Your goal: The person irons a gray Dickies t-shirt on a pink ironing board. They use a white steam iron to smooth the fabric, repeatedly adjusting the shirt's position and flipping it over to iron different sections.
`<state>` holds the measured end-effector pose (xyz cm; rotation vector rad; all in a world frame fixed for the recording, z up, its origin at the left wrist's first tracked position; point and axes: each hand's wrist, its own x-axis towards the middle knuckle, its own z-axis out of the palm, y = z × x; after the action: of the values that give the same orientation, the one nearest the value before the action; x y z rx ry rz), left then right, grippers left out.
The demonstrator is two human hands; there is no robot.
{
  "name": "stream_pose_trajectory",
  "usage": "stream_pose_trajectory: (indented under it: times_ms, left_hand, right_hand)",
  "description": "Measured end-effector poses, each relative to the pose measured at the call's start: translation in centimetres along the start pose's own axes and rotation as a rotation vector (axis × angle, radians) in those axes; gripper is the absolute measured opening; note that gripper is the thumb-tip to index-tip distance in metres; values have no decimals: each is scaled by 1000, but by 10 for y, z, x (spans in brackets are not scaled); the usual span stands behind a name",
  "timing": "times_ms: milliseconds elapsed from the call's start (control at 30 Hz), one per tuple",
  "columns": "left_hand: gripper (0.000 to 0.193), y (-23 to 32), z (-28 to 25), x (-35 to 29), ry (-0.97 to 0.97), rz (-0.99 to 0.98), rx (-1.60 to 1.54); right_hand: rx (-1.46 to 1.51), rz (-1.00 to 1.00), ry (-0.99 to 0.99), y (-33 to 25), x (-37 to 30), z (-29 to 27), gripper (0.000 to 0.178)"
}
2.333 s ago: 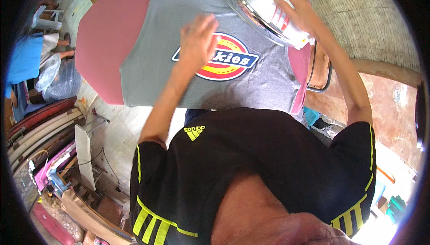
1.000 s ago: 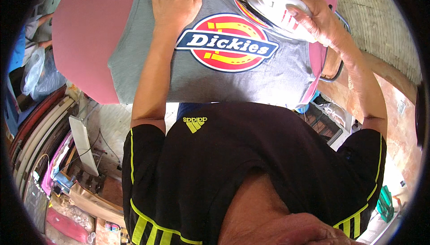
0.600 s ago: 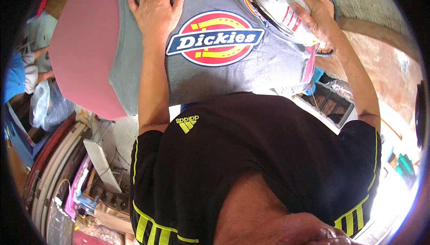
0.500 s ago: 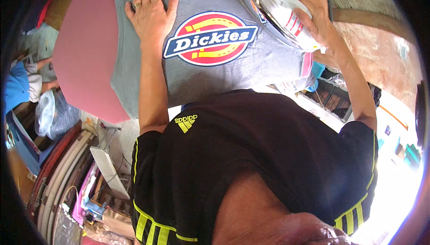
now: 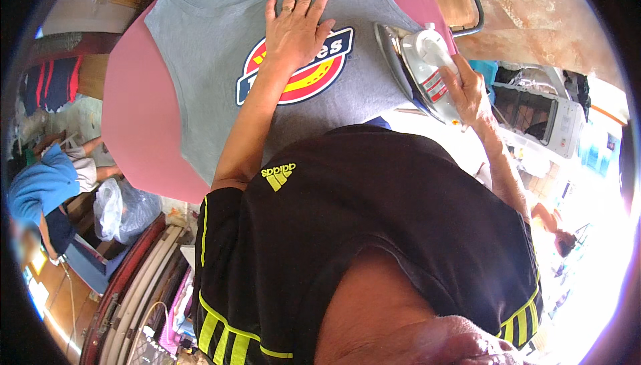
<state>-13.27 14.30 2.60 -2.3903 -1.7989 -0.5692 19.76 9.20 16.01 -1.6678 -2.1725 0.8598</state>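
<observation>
A grey sleeveless shirt [image 5: 214, 91] with a red, yellow and dark blue printed emblem lies spread over a pink-covered ironing board [image 5: 137, 104]. My left hand [image 5: 297, 31] rests flat on the shirt with its fingers spread, its wrist and palm covering part of the emblem. In my right hand [image 5: 467, 91] is a white and silver clothes iron [image 5: 427, 64], gripped by its handle. The iron stands at the right side of the shirt, tipped up on its side, near the board's right edge; whether its soleplate touches the cloth I cannot tell.
A metal-framed chair [image 5: 477, 4] stands beyond the board at the right. To the left, a person in a blue top [image 5: 43, 178] sits near a clear plastic bag [image 5: 127, 208]. Stacked curved-edged boards [image 5: 133, 278] lean at lower left. A white appliance [image 5: 564, 121] stands at right.
My left hand has moved right, from beside the emblem onto it. The iron in my right hand has come lower in the view. The view has shifted, showing more of the shirt's neckline.
</observation>
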Motion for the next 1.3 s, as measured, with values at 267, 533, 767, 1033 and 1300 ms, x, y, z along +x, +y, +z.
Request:
stream_pose_trajectory:
  times_ms: [267, 533, 767, 1033, 1300]
  left_hand:
    - [57, -1, -1, 5, 63, 35, 37]
    - [64, 3, -14, 3, 136, 16, 6]
    - [64, 19, -16, 6, 44, -13, -8]
    - [65, 44, -22, -10, 29, -113, -98]
    - [63, 46, -24, -22, -50, -112, -94]
  right_hand:
    - [-417, -589, 345, -7, 46, 40, 35]
    - [-700, -730, 491, 17, 58, 66, 51]
    - [-15, -142, 276, -35, 1, 54, 28]
    - [46, -177, 232, -54, 116, 41, 34]
    - [-129, -294, 385, -64, 306, 68, 38]
